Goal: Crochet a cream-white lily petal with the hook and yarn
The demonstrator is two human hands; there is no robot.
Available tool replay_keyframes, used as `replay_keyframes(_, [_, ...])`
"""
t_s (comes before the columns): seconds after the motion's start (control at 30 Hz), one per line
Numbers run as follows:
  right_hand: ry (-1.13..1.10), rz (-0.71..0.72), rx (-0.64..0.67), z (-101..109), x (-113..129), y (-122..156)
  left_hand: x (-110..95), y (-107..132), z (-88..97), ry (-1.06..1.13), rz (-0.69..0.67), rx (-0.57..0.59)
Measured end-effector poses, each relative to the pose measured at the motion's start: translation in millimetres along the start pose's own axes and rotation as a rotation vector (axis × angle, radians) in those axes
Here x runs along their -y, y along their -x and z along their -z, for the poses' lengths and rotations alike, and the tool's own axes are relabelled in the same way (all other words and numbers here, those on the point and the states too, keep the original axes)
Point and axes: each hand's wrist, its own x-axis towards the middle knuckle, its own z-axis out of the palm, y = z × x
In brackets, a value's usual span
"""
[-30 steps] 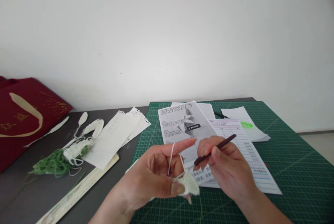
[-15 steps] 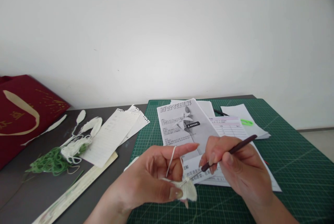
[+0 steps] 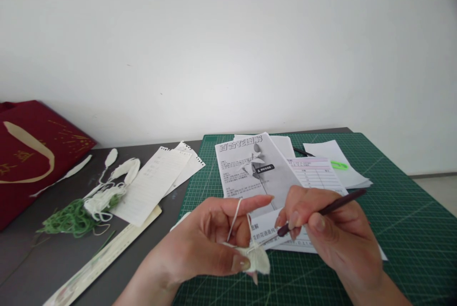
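My left hand (image 3: 214, 241) pinches a small white crochet piece (image 3: 260, 261) between thumb and fingers. A strand of white yarn (image 3: 233, 220) loops over its raised index finger and runs down to the piece. In my right hand (image 3: 330, 234) is a crochet hook (image 3: 342, 201) with a dark handle, held like a pen. Its thin metal shaft reaches left to the top edge of the crochet piece; the hook's tip is too small to make out there. Beneath both hands lie printed pattern sheets (image 3: 282, 187) with a lily picture.
A green cutting mat (image 3: 403, 215) lies under the papers. On the left are green yarn (image 3: 69, 220), white yarn (image 3: 102, 201), white crocheted petals (image 3: 111, 157), notebook sheets (image 3: 150, 187), a long ruler (image 3: 107, 258) and a dark red bag (image 3: 39, 149). A bright green clip (image 3: 339, 165) sits on papers at right.
My right hand has shifted slightly right with the hook, drawing its shaft a little away from the piece. My left hand has stayed nearly still.
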Motion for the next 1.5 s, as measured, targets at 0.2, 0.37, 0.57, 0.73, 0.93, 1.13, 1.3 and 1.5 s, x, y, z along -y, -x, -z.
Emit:
replay_keyframes(0.2, [0.109,0.068,0.0,-0.7,5.1,4.0,0.8,-0.3,-1.1,-0.026,-0.024,-0.033])
replay_keyframes(0.37, [-0.025,0.03,-0.061,-3.1,-1.7,0.5,1.5,1.4,-0.2,-0.005,-0.034,-0.013])
replay_keyframes(0.57, [-0.243,-0.077,-0.135,-7.4,-7.4,-6.5,-0.9,0.7,-1.2,0.048,0.023,-0.043])
replay_keyframes(0.73, [-0.272,-0.098,-0.121,-7.6,-6.8,-6.3,-4.8,-0.9,-4.1,0.096,0.029,-0.04])
replay_keyframes(0.93, [-0.268,-0.098,-0.122,-7.0,-6.3,-6.2,-6.5,-1.0,-4.5,0.111,0.043,-0.021])
replay_keyframes(1.13, [-0.23,-0.088,-0.126,-7.5,-4.4,-5.2,-3.9,0.6,-5.0,0.133,0.036,-0.015])
replay_keyframes(1.3, [-0.168,-0.07,-0.125,-7.5,-4.8,-2.7,-5.3,0.7,-3.1,0.102,0.044,-0.015])
replay_keyframes(1.5, [-0.114,-0.058,-0.082,-5.4,-3.6,0.8,-5.5,0.6,-3.5,0.081,0.024,-0.054])
